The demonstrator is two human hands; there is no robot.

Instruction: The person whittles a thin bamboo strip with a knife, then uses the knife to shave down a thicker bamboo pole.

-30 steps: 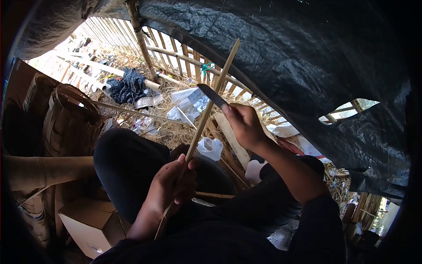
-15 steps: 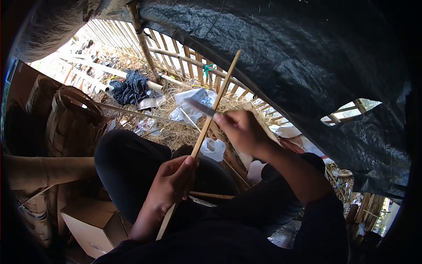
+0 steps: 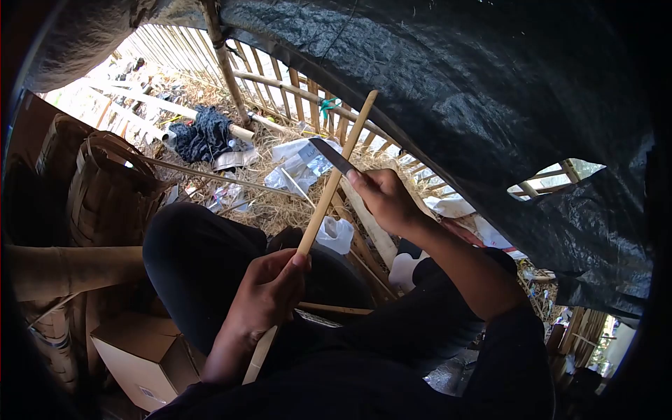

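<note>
A long pale bamboo strip (image 3: 325, 199) slants up and to the right in front of me, its lower end passing below my wrist. My left hand (image 3: 271, 290) is closed round its lower part, thumb on top. My right hand (image 3: 381, 199) grips a knife (image 3: 330, 155), its handle hidden in the fingers. The dark blade lies across the upper part of the strip and points up and left. My crossed legs in dark trousers are beneath both hands.
A cardboard box (image 3: 140, 353) stands at the lower left, below a thick bamboo pole (image 3: 80, 271). Woven baskets (image 3: 112, 189) are at the left. Plastic bags (image 3: 334, 234) and dark cloth (image 3: 204, 134) lie on straw. A black tarp (image 3: 476, 105) hangs at the upper right.
The strip has turned to show a broader face, and its tip is slightly lower. The blade, blurred before, now crosses the strip, with my right hand slightly lower.
</note>
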